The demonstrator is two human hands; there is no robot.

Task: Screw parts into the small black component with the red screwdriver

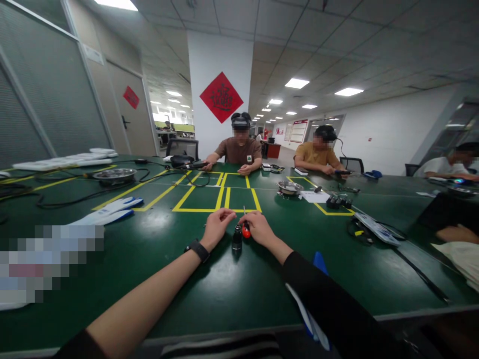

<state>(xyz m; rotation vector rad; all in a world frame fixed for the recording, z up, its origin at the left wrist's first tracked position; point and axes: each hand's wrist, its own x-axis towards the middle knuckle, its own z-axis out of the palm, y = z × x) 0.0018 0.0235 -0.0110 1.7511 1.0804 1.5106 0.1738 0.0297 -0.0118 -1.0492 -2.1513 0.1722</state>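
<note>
My right hand (pixel 260 231) is closed around a screwdriver (pixel 246 232) with a red and black handle. Its thin shaft points up and away from me. Just left of the handle, a dark, bottle-shaped cylinder (pixel 236 240) with a narrow, shiny top stands upright on the green table. My left hand (pixel 217 228), wearing a dark watch on the wrist, hovers left of the cylinder's top with thumb and fingers pinched together. Whatever may be between those fingertips is too small to make out.
Yellow tape outlines (pixel 194 210) mark the green table (pixel 168 279). White-and-blue gloves (pixel 108 212) lie at left. Metal bowls (pixel 290 187), several black blocks (pixel 339 201) and a white power strip (pixel 376 229) with cables are spread about. Co-workers sit across and at right.
</note>
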